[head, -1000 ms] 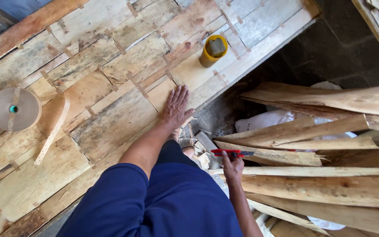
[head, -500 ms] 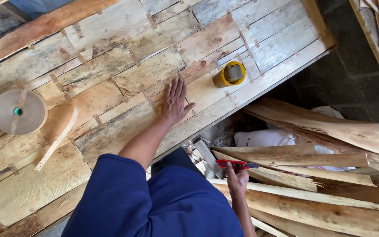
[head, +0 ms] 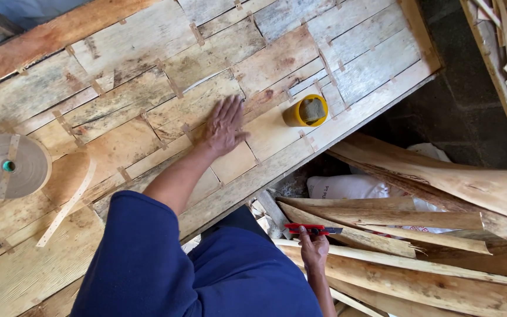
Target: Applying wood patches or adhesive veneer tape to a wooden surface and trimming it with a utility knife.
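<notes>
Nearest the camera, the right hand [head: 314, 251] is closed around a red utility knife [head: 312, 229], its blade end pointing right over a loose pile of veneer strips [head: 418, 276] below the table edge. Beyond it, the left hand [head: 224, 126] lies open, palm flat, on a pale veneer sheet [head: 230, 158] within the taped patchwork on the table [head: 371, 111]. Farther right, a yellow cup [head: 306, 111] stands on the sheets; far left sits a roll of paper tape [head: 9, 166] with a loose tail. Hazards: an exposed blade could nick the thin strips or slip towards the leg; uneven palm pressure could crack or shift the sheet; the cup could be knocked over.
</notes>
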